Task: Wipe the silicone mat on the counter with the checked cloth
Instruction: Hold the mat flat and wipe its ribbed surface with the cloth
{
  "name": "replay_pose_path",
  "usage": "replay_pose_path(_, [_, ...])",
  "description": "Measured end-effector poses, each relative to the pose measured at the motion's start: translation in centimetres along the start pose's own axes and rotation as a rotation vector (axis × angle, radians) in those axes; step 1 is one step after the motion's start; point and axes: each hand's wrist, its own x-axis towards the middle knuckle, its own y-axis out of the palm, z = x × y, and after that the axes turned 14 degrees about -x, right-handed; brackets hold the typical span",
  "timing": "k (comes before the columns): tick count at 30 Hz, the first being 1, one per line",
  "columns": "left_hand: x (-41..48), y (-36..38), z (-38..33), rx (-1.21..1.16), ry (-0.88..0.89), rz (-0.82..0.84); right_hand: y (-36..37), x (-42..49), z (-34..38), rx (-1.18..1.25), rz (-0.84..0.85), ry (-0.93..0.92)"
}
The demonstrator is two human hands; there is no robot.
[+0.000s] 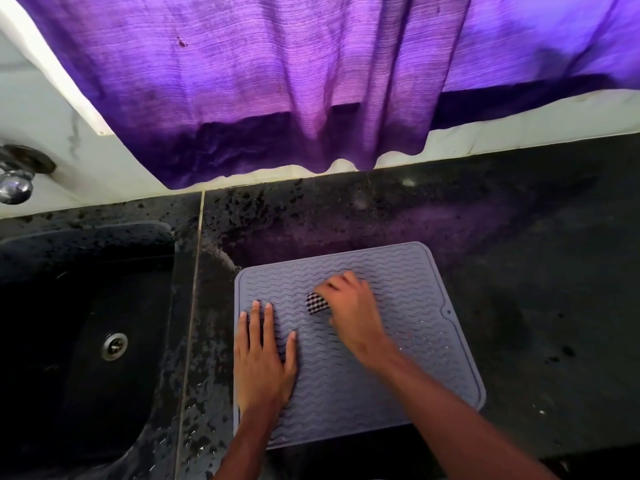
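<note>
Head view: grey-blue ribbed silicone mat (pixel 426 341) lies on black speckled counter (pixel 536 271). My left hand (pixel 265 358) flat on mat's left side, fingers straight, holding nothing. My right hand (pixel 353 313) at mat centre, fingers curled round bunched black-and-white checked cloth (pixel 317 303), pressed on mat.

The left hand (pixel 265 362) and the right hand (pixel 349 313) are bare, the forearms are bare too down to the lower edge, and the fingernails look short and plain.

checked cloth (pixel 317 304) mostly hidden under right hand (pixel 353 315), tap (pixel 14 188) cut off left
</note>
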Motion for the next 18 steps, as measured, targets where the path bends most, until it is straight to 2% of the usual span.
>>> replay_pose_path(5, [-0.1,0.1,0.1,-0.002,-0.012,0.006,1.1,-0.6,-1.0,-0.048,0.020,0.030])
replay_pose_path(13, [-0.1,0.1,0.1,-0.017,-0.008,-0.003,-0.1,-2.6,-9.9,-0.148,0.043,0.173])
replay_pose_path(18, [-0.1,0.0,0.1,-0.015,-0.002,-0.016,-1.3,-4.1,-15.8,-0.256,0.047,0.335])
